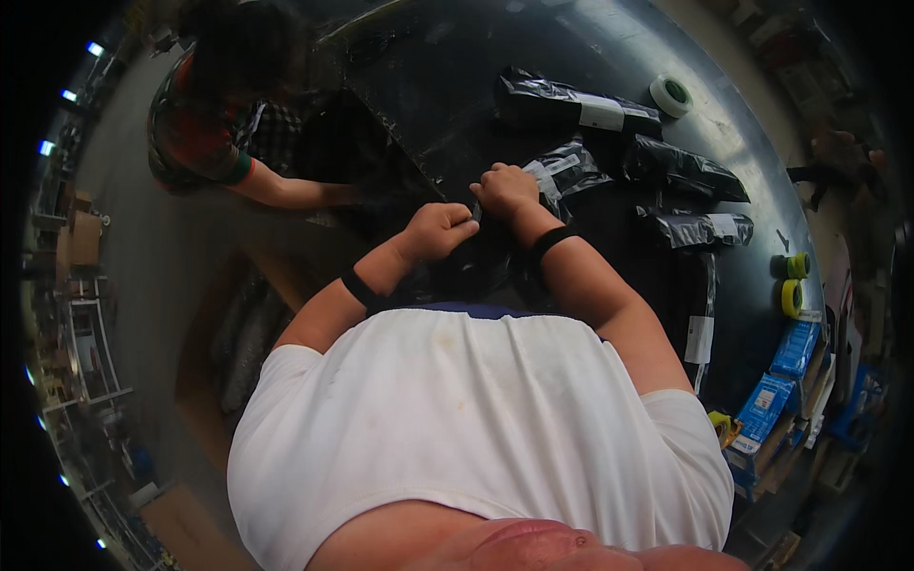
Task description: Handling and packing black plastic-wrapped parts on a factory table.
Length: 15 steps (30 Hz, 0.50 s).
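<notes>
My left hand (439,231) is closed in a pinch on the edge of black plastic film (473,271) in front of my body. Just right of it and a little farther away, my right hand (507,189) is closed on the same film, fingers curled. The two hands nearly touch, with a small greyish edge of film between them. Beyond my right hand lies a black plastic-wrapped parcel (569,169) with a pale label. How the film is folded under my hands is too dark to make out.
More black wrapped parcels (577,105) lie on the dark table (457,48), beside a roll of white tape (671,96). Yellow tape rolls (791,297) and blue boxes (764,404) line the right edge. At left, a co-worker's arm (295,191) reaches into dark plastic. An open cardboard box (202,371) stands below.
</notes>
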Motion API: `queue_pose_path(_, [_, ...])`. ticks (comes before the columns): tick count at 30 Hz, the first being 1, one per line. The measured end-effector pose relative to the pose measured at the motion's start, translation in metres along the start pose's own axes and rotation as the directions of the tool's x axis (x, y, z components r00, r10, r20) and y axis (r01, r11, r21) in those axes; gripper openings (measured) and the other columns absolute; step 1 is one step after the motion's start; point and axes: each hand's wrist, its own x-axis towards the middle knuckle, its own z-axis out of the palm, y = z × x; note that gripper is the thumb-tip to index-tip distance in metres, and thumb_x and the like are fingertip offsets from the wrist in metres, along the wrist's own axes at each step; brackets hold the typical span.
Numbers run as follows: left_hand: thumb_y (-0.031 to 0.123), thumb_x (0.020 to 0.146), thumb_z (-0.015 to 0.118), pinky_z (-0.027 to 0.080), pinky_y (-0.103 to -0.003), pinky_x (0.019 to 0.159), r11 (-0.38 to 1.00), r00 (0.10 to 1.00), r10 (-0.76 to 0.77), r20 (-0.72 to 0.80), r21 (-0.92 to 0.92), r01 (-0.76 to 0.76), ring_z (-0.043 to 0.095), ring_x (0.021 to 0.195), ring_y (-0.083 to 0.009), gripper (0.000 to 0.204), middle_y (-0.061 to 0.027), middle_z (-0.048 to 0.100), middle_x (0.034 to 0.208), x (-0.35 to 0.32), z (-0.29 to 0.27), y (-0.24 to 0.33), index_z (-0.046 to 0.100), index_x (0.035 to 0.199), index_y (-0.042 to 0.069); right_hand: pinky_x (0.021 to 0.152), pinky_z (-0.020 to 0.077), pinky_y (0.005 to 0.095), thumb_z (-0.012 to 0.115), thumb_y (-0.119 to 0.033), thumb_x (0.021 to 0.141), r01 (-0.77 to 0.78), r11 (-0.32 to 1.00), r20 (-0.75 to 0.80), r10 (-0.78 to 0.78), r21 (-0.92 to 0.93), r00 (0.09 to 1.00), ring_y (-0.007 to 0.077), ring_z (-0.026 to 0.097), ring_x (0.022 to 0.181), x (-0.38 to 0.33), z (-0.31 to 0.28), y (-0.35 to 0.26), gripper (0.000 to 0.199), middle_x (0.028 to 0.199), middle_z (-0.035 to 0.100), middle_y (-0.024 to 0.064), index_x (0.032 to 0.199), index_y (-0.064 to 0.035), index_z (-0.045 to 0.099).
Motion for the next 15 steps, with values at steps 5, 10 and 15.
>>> queue_pose_path(5, [0.020,0.088,0.067,0.045,-0.032,0.061,0.990,0.996,-0.051,-0.067,0.126,0.059,0.054,0.064,-0.0174,0.022,-0.0077,0.058,0.070,-0.011,-0.021,0.022,0.063,0.080,0.000,0.090,0.0506,0.0414,0.046,-0.043,0.098,-0.070,0.997,-0.103,0.071,0.017,0.992,0.0269,0.062,0.109,-0.001,0.004,-0.003,0.040,0.113,0.065,0.0074,0.105,-0.0130,0.072])
queue_pose_path(10, [0.041,0.078,0.074,0.051,-0.035,0.074,0.884,0.912,-0.402,0.081,0.295,0.363,0.068,0.082,-0.0260,0.045,-0.0159,0.070,0.089,0.039,-0.031,0.022,0.070,0.095,-0.001,0.090,0.0500,0.0402,0.046,-0.044,0.098,-0.159,0.986,-0.172,0.164,0.045,0.971,0.0267,0.062,0.107,0.008,0.005,0.000,0.042,0.112,0.065,0.0069,0.103,-0.0133,0.073])
queue_pose_path(15, [0.041,0.086,0.063,0.052,-0.042,0.077,0.787,0.915,-0.371,0.160,0.578,0.217,0.067,0.084,-0.0338,0.042,-0.0191,0.069,0.087,0.061,0.006,0.008,0.069,0.095,0.001,0.089,0.0503,0.0409,0.043,-0.046,0.098,-0.127,0.991,-0.240,0.133,0.041,0.962,0.0284,0.063,0.103,0.007,0.008,0.005,0.046,0.106,0.067,0.0095,0.095,-0.0121,0.074])
